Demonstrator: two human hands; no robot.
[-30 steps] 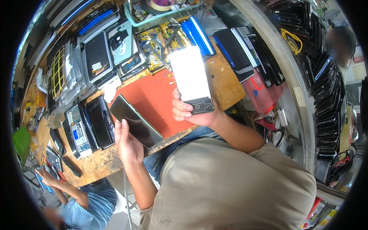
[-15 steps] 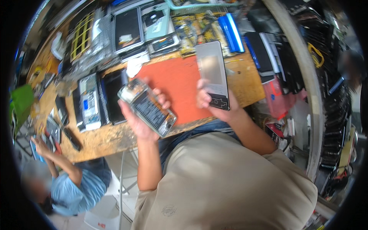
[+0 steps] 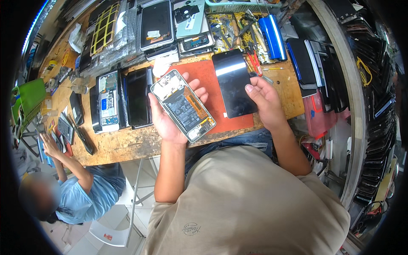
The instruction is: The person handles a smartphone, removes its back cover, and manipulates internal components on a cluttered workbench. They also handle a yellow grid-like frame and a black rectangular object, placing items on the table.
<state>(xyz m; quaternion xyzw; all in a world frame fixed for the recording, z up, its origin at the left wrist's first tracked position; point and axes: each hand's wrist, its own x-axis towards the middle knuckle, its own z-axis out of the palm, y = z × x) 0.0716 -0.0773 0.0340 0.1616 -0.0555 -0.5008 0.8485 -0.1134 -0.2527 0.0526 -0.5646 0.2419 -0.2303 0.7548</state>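
My left hand (image 3: 165, 130) is closed around an opened phone (image 3: 182, 104) with pale frame, its battery and an orange flex cable showing. To the right, my right hand (image 3: 266, 102) grips a glossy black screen panel (image 3: 231, 80) by its right edge, thumb on the front. Both are above an orange-red mat (image 3: 236, 125) on the worn wooden bench (image 3: 110, 148). Left of them lie another phone with exposed board (image 3: 108, 100) and a dark phone (image 3: 138, 97).
A co-worker in blue (image 3: 89, 191) sits lower left, hands (image 3: 51, 144) by the bench. Stacked phones (image 3: 155, 23) and tools (image 3: 255, 59) fill the back, with a blue cylinder (image 3: 274, 38). A metal rail (image 3: 352, 161) and racks of dark panels (image 3: 374, 131) stand right.
The phone in my left hand has turned from glossy side to exposed inside. The panel in my right hand has flipped from its pale side to its black face and moved right.
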